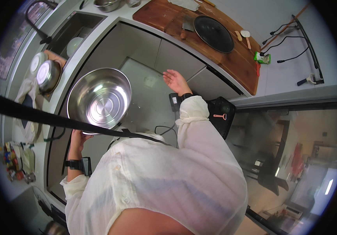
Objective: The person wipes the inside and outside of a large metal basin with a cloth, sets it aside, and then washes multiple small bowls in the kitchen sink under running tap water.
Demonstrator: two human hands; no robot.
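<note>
A large stainless steel basin [105, 104] is held out over the floor in front of me, its shiny inside facing up. It is held by my left hand [78, 139] at the near left edge, with some fingers hidden beneath it. My right hand [175, 82] holds nothing; its fingers are extended and the palm is turned partly up. It hovers before the pale cabinet doors [175, 60], apart from the basin. Both of my wrists wear black straps with small devices, the left one [85, 166] being clearest.
A sink [93, 20] with a black faucet [43, 36] is at the upper left. Bowls, including an upturned metal one [48, 75], stand beside it. A wooden board [180, 38] bears a cleaver [188, 23] and a black round pan or lid [214, 33]. Below, a black bin [230, 117] carries a pink peeler [220, 116].
</note>
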